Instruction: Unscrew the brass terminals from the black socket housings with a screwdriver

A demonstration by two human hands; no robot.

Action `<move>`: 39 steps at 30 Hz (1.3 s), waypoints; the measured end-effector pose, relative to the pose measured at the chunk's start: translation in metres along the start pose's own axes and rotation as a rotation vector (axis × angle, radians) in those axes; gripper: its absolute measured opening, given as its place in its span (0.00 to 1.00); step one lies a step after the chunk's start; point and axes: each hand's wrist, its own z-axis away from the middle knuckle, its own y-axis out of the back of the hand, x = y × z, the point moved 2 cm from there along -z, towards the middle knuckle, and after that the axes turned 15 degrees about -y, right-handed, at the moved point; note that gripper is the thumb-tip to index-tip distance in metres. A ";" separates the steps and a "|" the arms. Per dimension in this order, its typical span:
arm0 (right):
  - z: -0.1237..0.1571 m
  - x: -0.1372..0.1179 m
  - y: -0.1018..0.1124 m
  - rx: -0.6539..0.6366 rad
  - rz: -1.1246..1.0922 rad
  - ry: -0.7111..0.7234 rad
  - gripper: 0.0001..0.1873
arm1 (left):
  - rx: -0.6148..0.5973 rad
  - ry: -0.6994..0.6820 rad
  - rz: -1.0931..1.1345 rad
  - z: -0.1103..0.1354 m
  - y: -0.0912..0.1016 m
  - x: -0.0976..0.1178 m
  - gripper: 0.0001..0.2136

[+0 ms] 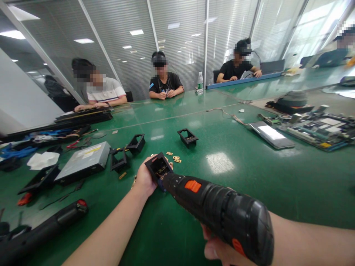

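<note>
My left hand grips a black plastic socket housing, tilted so its hollow inside faces me; brass parts show within. In my right hand is a black cordless screwdriver with an orange switch. Its nose reaches to the housing's opening, and the tip is hard to make out. Several small brass plates lie on the table just beyond the housing. Similar black frames stand nearby: one and another left of my left hand, and a third farther out.
On the left lie a silver disc drive, a white tissue, tangled cables and a black tool. Rightward are a grey flat device and circuit boards. Several people sit across the green table, near a water bottle.
</note>
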 end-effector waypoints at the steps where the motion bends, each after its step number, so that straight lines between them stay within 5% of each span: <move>1: 0.000 0.000 0.000 0.000 0.015 0.016 0.15 | -0.007 0.001 0.004 0.000 0.000 0.000 0.16; 13: 0.001 0.006 0.005 0.041 0.276 0.089 0.14 | -0.033 -0.029 -0.001 -0.001 0.002 -0.002 0.16; 21: -0.007 0.013 0.015 -0.136 0.548 0.141 0.18 | -0.013 -0.039 -0.019 0.000 -0.001 -0.001 0.16; 25: -0.008 0.015 0.015 -0.206 0.336 0.180 0.19 | -0.026 -0.032 -0.019 0.001 -0.001 0.000 0.17; 29: -0.010 0.018 0.014 -0.215 0.025 0.053 0.25 | -0.021 -0.029 -0.009 0.001 0.000 0.000 0.16; 34: -0.013 0.022 0.017 -0.303 0.020 -0.062 0.32 | 0.012 -0.029 0.013 0.001 0.000 -0.001 0.15; 39: -0.012 0.020 0.019 -0.283 0.100 0.057 0.25 | 0.025 -0.014 0.020 0.002 -0.001 -0.001 0.14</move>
